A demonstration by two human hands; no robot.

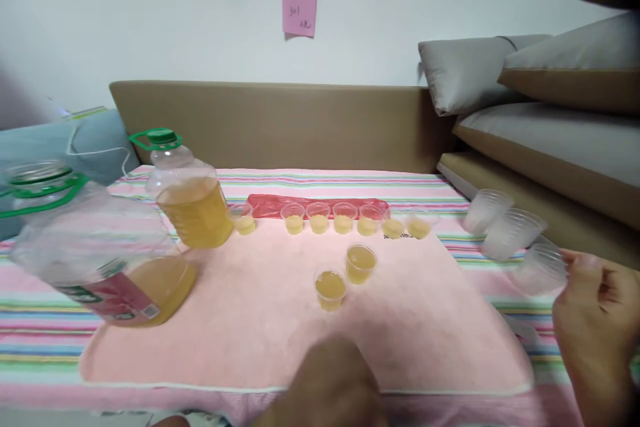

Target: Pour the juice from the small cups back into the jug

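Observation:
My right hand [597, 307] pinches the rim of a stack of clear plastic cups [540, 268] at the right. Near the bottom middle is my left hand [335, 383], smeared by motion, so its fingers cannot be made out. Beyond it, on the pink towel, stand two small plastic cups of yellow liquid: a nearer one [330, 290] and a slightly farther one [361, 263]. Farther back runs a row of similar cups [319, 219], each with a little yellow liquid. A big jug without a lid [145, 280] stands at the left, partly filled with yellow liquid.
Behind that jug stands another, green-capped jug [197, 210]. More stacked cups [513, 233] stand beside the held stack. A red plastic bag [270, 205] lies behind the row. The pink towel [225, 340] covers part of the striped cloth [30, 307]. Cushions [560, 140] pile up at the right.

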